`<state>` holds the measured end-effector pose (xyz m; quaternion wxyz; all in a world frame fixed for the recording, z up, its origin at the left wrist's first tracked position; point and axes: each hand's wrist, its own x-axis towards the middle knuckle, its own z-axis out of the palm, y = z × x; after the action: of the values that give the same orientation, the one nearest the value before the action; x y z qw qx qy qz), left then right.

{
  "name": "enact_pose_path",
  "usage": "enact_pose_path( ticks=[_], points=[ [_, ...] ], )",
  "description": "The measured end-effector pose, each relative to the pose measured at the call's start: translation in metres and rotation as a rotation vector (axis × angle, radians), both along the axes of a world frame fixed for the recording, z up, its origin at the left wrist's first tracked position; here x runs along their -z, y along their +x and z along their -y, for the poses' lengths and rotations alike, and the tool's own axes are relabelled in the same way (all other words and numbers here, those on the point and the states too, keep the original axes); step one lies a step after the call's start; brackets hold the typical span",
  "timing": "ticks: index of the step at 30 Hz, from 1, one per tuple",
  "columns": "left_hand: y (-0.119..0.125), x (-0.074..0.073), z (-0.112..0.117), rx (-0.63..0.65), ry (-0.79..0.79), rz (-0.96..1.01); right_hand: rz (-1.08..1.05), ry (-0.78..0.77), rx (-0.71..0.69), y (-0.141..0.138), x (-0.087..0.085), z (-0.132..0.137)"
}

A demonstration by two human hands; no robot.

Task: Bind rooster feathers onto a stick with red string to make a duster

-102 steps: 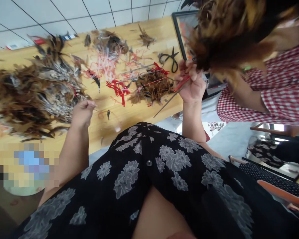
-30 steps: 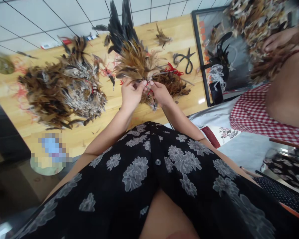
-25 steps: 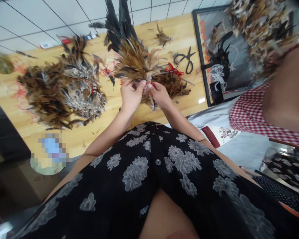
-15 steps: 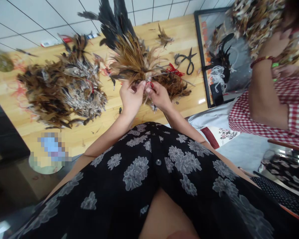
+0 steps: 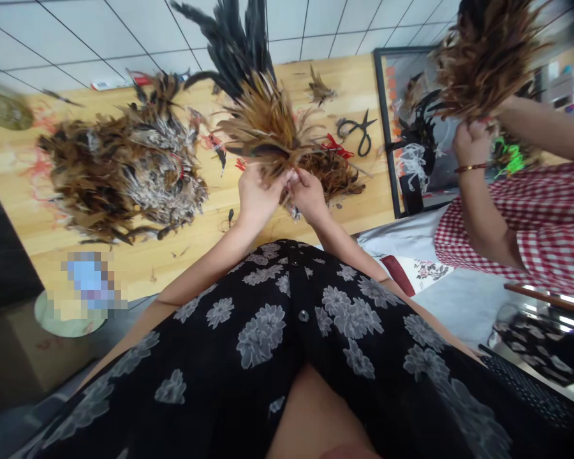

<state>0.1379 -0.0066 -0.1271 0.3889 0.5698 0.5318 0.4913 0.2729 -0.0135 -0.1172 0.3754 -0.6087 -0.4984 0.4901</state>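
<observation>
Feather bundle raised higher: tan, black-tipped, fanned.

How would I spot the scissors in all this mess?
Look at the wooden table, toward its far right end beside the black-framed tray. The scissors lie flat there, past the hands. They are black metal with looped handles, the only hard tool among feathers.
</observation>
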Motion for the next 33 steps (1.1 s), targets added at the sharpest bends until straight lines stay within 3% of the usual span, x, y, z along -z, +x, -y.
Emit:
enact_pose_path(
  ticks=[3,7,11,13,18,22,26,29,31,33],
  points=[
    [-0.009,0.003,0.0,0.04,0.04,-0.016,-0.146,-0.085,0.026,0.001,-0.01,-0.004],
    [-0.017,0.005,0.008,0.241,-0.02,0.026,-0.265,-0.164,-0.006,0.004,-0.021,-0.008],
    [-0.019,-0.001,0.017,0.522,-0.191,0.156,-0.197,-0.132,-0.01,0.012,-0.024,-0.01],
    [-0.024,-0.005,0.02,0.596,-0.26,0.14,-0.134,-0.095,-0.012,0.019,-0.024,-0.013],
    [-0.042,-0.009,0.019,0.516,-0.215,-0.043,-0.018,-0.052,0.047,0.031,-0.019,-0.021],
    [-0.035,-0.002,0.013,0.404,-0.111,-0.053,-0.083,-0.104,0.019,0.03,-0.028,-0.021],
    [-0.012,0.004,0.01,0.58,-0.123,0.13,-0.243,-0.185,0.013,0.026,-0.049,-0.017],
    [-0.004,0.002,0.014,0.705,-0.247,0.176,-0.274,-0.211,0.033,0.027,-0.055,-0.017],
    [-0.009,0.0,0.018,0.651,-0.293,0.127,-0.206,-0.185,0.036,0.031,-0.05,-0.019],
    [-0.02,-0.002,0.019,0.516,-0.261,0.064,-0.075,-0.118,0.026,0.037,-0.041,-0.021]
  ],
)
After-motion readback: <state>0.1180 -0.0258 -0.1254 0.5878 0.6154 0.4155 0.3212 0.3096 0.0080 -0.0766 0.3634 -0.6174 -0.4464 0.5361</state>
